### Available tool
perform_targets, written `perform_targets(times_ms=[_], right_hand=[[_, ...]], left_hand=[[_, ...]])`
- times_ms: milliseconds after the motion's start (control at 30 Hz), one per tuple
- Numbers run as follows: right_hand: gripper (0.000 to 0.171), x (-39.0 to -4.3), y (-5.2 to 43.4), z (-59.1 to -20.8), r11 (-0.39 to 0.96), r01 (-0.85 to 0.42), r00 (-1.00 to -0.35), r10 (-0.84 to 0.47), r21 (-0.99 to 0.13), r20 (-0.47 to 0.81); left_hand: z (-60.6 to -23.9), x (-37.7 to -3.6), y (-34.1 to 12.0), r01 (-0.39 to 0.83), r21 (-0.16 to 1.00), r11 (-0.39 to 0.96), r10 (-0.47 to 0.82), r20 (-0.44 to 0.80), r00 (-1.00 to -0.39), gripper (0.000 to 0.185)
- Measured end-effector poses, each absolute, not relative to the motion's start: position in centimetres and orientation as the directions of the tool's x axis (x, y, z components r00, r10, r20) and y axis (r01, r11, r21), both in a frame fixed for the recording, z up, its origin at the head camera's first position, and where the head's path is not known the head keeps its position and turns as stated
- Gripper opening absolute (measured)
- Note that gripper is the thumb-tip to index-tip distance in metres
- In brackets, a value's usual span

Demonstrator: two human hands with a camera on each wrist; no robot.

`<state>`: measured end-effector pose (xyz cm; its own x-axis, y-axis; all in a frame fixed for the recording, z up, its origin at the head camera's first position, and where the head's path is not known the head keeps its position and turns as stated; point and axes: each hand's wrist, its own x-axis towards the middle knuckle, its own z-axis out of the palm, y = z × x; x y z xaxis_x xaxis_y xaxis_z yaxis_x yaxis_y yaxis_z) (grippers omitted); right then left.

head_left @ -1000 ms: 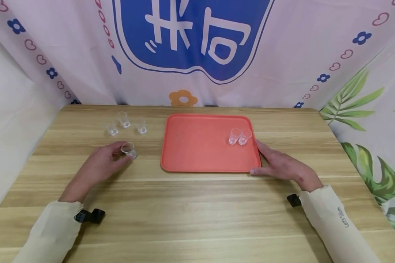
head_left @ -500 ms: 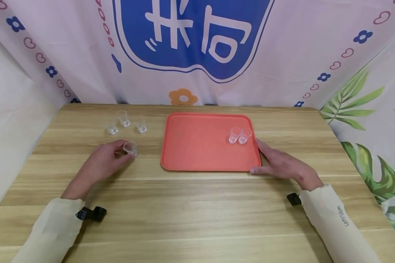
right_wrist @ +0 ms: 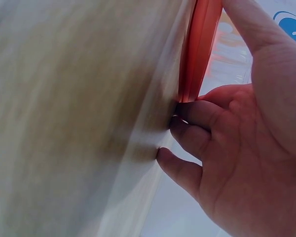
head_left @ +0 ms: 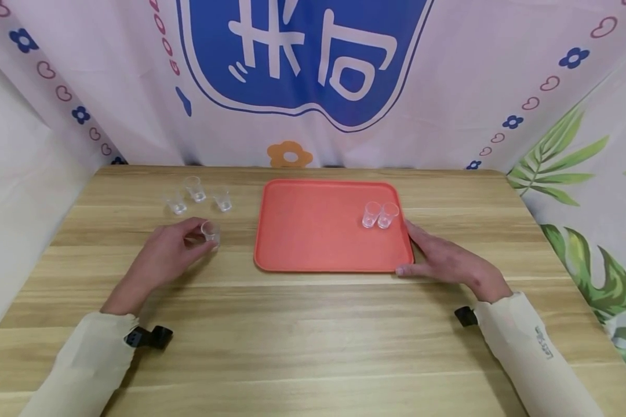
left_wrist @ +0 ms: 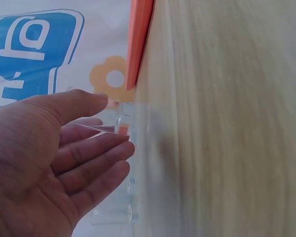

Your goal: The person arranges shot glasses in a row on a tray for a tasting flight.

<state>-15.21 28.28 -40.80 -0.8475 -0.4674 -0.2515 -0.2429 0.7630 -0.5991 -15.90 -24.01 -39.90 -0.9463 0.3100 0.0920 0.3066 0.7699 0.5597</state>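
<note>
Wooden table (head_left: 313, 324), patterned backdrop (head_left: 448, 87)

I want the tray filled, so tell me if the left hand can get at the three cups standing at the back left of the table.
Probably yes. The left hand already holds a cup, and the three cups stand just beyond it on bare table, nothing between.

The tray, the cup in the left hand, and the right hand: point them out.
tray (head_left: 313, 231), head view, bare floor of the tray
cup (head_left: 210, 231), head view, rim
right hand (head_left: 443, 260), head view, back of the hand
</note>
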Motion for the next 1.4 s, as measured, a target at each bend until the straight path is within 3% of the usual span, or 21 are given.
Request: perform_targets(times_ms=[367, 933, 1400], right_hand=[[0.116, -15.0, 28.3, -40.9, 0.763, -0.243, -0.849, -0.466, -0.599, -0.250], [0.116, -15.2, 28.0, -41.3, 0.741, -0.273, -0.844, -0.490, -0.614, -0.217], [0.118, -15.3, 28.2, -41.2, 0.752, -0.245, -0.847, -0.473, -0.612, -0.243]], left_hand=[[-40.1, -16.5, -21.9, 0.385, 0.594, 0.706, 0.351, 0.179, -0.919, 0.027], [-39.6, -17.9, -17.1, 0.356, 0.660, 0.661, 0.407, 0.083, -0.910, 0.028], [-39.6, -19.5, -11.8, 0.393, 0.686, 0.612, 0.455, 0.101, -0.885, 0.026]])
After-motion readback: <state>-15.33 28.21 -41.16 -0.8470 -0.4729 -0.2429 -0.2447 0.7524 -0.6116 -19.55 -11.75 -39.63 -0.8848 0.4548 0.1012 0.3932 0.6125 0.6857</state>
